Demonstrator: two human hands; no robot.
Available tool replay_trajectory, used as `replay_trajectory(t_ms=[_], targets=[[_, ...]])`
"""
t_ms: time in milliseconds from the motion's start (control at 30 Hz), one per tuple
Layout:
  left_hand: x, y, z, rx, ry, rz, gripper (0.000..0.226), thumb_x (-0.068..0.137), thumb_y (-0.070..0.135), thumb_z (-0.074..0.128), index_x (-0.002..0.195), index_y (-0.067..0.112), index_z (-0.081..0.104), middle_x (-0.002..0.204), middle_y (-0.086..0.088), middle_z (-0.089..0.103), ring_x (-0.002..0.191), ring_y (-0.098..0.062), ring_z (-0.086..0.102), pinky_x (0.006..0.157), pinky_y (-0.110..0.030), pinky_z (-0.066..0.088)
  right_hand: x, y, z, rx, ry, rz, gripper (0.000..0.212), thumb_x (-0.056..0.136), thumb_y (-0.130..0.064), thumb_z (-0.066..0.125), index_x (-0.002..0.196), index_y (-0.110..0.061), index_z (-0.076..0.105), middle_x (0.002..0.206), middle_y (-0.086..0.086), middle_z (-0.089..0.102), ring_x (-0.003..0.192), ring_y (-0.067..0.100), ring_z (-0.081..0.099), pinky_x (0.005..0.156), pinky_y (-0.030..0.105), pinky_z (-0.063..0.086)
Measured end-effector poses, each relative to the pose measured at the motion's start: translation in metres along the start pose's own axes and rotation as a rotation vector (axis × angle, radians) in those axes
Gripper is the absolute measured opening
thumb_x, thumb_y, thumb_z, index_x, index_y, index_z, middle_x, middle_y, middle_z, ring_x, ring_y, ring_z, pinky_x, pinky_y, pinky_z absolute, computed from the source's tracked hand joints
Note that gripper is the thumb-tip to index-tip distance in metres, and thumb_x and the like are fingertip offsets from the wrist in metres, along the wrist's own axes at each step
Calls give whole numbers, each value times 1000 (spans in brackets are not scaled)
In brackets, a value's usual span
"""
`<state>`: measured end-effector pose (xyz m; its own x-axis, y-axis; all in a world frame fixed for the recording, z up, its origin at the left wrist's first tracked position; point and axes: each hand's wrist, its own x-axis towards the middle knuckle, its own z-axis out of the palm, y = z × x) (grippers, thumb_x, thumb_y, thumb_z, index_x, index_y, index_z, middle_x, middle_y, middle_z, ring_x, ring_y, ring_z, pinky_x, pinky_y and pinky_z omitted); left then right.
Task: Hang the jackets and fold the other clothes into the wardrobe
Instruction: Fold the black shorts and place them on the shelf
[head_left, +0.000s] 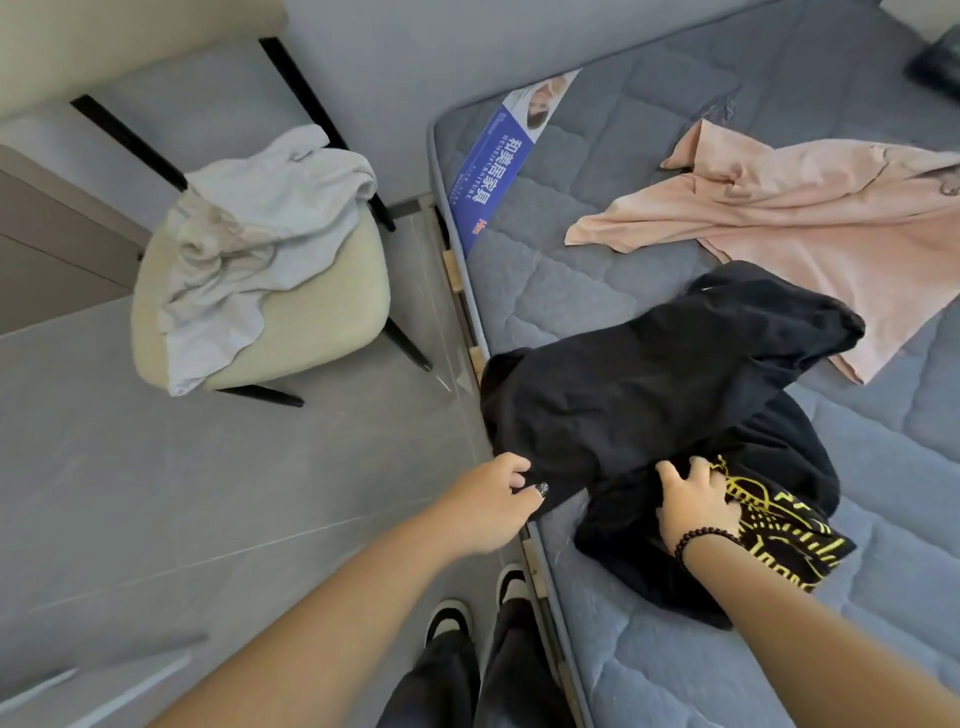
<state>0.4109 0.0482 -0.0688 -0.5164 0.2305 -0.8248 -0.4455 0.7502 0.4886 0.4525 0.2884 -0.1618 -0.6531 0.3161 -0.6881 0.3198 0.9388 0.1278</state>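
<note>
While the left hand (493, 493) pinched the black shirt's (649, 384) edge, the right hand (693, 499) pressed spread fingers; overhanging the bed (649, 675), it could slide floorward.

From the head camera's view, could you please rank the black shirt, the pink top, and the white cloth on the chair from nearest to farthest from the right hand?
1. Black shirt: on the mattress, under the right hand.
2. Pink top: farther up the mattress, behind the shirt.
3. White cloth: on the chair across the floor, far left.
</note>
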Motion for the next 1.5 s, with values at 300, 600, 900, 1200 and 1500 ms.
replay_trajectory(t_ms=[300, 600, 900, 1200, 1500], targets=[[-18, 8, -6, -106, -10, -14, 58, 91, 35, 59, 143, 22, 39, 138, 5, 53, 116, -12, 55, 94, -26, 44, -20, -23, -70, 766, -49, -219, 18, 93, -10, 49, 82, -22, 57, 86, 4, 70, 87, 24, 65, 75, 31, 50], [-84, 39, -33, -345, 191, 322, 69, 62, 21, 82, 108, 47, 38, 100, 32, 59, 99, 23, 52, 72, 4, 39, -113, -82, -230, 944, 51, -670, 13, 91, -10, 57, 82, -20, 59, 56, -2, 53, 53, 8, 48, 57, 22, 44], [-174, 40, -99, -499, 563, 430, 37, 76, 16, 81, 98, 37, 59, 86, 31, 69, 83, 11, 64, 67, -5, 44, -236, -149, -316, 894, 49, -959, 5, 91, -8, 54, 87, -9, 56, 60, 7, 49, 62, 18, 52, 73, 39, 56], [-314, -13, -171, -704, 954, 370, 45, 91, -4, 48, 102, 37, 62, 102, 12, 69, 102, -8, 62, 85, -22, 47, -346, -212, -330, 1101, -71, -1099, 14, 88, -5, 62, 97, -15, 59, 89, 12, 65, 85, 23, 64, 74, 29, 58], [-479, -78, -212, -982, 1182, 553, 15, 96, 23, 55, 94, 30, 68, 81, 8, 74, 78, -11, 72, 63, -30, 56, -442, -286, -233, 416, 26, -1211, 101, 58, -58, 76, 142, -29, 27, 136, -12, 33, 126, 4, 35, 107, 22, 34]])
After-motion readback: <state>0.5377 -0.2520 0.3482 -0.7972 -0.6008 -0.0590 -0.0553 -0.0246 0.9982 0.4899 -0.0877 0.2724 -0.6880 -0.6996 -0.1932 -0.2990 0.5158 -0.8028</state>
